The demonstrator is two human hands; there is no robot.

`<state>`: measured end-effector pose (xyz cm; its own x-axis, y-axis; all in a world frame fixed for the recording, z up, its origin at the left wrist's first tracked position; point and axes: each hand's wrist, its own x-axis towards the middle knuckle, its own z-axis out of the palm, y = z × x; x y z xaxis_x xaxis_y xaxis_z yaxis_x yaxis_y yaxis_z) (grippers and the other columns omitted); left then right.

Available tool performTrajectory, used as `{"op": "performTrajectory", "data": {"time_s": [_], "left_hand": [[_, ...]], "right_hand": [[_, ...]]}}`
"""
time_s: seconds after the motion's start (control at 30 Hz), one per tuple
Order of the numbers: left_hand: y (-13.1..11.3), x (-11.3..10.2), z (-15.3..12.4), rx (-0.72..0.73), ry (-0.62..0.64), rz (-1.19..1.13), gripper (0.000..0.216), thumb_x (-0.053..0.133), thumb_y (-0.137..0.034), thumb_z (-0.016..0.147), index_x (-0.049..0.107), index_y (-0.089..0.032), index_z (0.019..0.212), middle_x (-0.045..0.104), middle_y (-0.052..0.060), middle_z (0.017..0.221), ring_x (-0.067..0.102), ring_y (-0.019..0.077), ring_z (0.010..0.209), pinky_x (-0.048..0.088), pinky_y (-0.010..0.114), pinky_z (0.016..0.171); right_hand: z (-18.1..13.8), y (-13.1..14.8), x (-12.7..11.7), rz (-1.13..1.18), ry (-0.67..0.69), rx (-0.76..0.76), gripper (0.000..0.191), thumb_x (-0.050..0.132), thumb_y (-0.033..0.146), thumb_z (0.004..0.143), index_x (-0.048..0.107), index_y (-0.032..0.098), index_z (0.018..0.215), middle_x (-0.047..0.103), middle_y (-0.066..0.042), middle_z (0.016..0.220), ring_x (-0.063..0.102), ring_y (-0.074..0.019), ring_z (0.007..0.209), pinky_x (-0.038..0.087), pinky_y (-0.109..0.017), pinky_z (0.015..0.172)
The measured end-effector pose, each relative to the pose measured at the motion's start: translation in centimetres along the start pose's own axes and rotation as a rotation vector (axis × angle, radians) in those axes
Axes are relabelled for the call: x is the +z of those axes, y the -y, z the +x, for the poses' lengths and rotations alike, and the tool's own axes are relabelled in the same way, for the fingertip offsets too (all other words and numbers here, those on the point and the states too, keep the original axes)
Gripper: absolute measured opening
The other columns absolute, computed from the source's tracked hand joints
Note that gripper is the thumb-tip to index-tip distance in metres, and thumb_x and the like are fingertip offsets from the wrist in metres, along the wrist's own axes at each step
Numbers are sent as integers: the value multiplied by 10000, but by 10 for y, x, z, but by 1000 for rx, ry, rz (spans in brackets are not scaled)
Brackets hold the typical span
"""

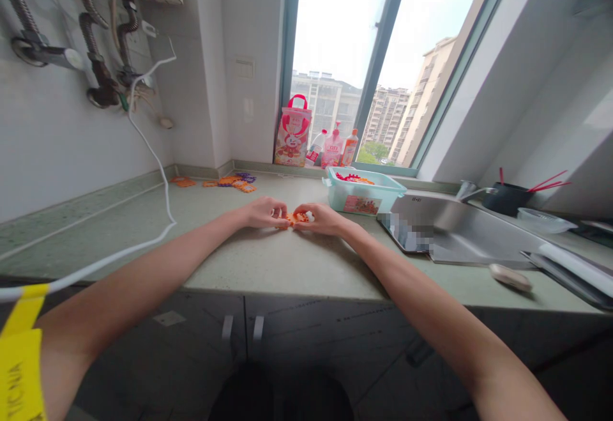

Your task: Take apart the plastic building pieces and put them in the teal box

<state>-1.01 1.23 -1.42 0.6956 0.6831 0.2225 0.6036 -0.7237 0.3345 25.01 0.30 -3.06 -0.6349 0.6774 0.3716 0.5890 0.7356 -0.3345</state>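
Observation:
My left hand (265,212) and my right hand (322,219) meet over the middle of the counter. Both have their fingers closed on a small orange piece with a bumpy edge (290,218), its exact kind too small to make out. A bit of white (309,216) shows by the fingers of my right hand. Farther back on the left lie several flat orange and purple pieces with notched edges (234,181). Behind my right hand stands a pale green plastic tub (342,199) with red and orange pieces inside.
A steel sink (460,226) is at the right, with a dark tablet-like device (405,236) at its left edge and a soap-like bar (510,277) in front. Bottles (332,148) and a pink bag (293,137) stand by the window. A white cable (158,165) crosses at left.

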Motion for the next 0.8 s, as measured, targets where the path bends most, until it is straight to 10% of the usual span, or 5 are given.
{"op": "performTrajectory", "data": {"time_s": [0.8], "left_hand": [[-1, -2, 1, -51, 6, -43, 538, 693, -700, 804, 753, -207, 1012, 617, -22, 674, 554, 157, 633, 343, 262, 604]], "right_hand": [[-2, 7, -3, -70, 14, 54, 324, 781, 234, 819, 779, 222, 1142, 767, -36, 1000, 673, -188, 886, 484, -285, 823]]}}
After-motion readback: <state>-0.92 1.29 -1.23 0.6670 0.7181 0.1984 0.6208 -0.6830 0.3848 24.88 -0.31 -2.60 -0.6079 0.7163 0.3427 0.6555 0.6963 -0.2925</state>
